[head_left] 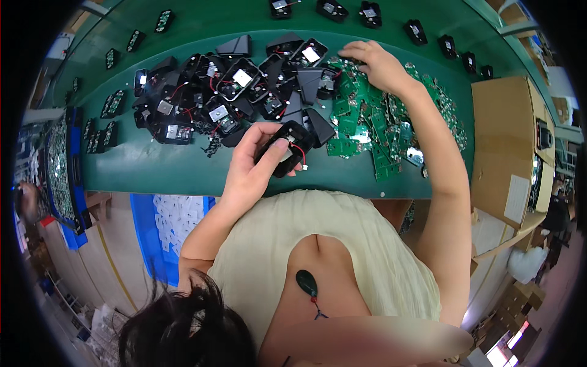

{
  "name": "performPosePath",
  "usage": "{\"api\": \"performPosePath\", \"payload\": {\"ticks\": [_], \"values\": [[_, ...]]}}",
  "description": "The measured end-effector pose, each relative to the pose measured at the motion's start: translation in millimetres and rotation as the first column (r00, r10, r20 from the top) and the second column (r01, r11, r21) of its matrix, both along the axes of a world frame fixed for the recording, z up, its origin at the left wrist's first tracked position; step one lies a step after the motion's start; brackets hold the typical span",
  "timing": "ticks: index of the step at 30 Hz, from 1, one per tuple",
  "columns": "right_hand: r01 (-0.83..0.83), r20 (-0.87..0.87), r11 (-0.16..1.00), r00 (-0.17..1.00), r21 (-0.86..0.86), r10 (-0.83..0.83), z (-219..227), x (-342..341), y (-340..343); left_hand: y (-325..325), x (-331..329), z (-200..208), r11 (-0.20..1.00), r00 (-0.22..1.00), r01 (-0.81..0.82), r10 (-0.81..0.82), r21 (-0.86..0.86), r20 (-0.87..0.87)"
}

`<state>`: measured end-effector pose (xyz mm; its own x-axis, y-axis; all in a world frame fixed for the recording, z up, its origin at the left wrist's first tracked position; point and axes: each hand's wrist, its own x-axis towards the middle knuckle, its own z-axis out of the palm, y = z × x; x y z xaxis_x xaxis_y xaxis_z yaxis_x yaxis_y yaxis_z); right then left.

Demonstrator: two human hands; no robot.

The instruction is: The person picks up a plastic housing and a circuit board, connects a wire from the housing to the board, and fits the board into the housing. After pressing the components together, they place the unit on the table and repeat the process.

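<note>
My left hand (254, 158) is closed around a black plastic housing (297, 139), tilted above the table's near edge. My thumb reaches into its hollow side, and a red wire with a small white plug (304, 166) hangs out of it. At the far side of a heap of green circuit boards (373, 119), my right hand (376, 64) is stretched out with its fingers apart. Nothing can be seen in it, though its fingertips are partly hidden. Left of the boards lies a pile of similar black housings (241, 77), several with red wires and silvery blocks inside.
Everything lies on a green tabletop (202, 174). Small boards (112, 104) sit to the left, and more housings (331, 9) line the far strip. A cardboard box (502, 147) stands at the right. Below the table, a blue bin (142, 229) holds white pieces.
</note>
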<state>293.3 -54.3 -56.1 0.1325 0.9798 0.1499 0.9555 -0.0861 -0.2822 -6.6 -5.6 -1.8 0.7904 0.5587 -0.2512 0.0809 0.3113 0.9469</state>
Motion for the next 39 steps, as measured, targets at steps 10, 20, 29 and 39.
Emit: {"api": "performPosePath", "payload": {"ticks": [10,20,29,39], "values": [[0.156,0.188,0.987,0.971,-0.035,-0.146,30,-1,-43,3,4,-1,0.995,0.999,0.013,-0.008,-0.1,0.053],[0.392,-0.955,0.907,0.293,0.153,0.034,81,-126,-67,11,27,-3,0.988,0.984,-0.119,0.131,-0.098,0.123],[0.264,-0.969,0.936,0.14,0.233,0.201,84,-164,-67,2,27,3,0.984,0.986,-0.108,0.125,-0.142,0.115],[0.229,-0.97,0.952,0.183,0.202,0.161,81,-164,-65,-3,22,6,0.984,0.985,-0.094,0.114,-0.153,0.13]]}}
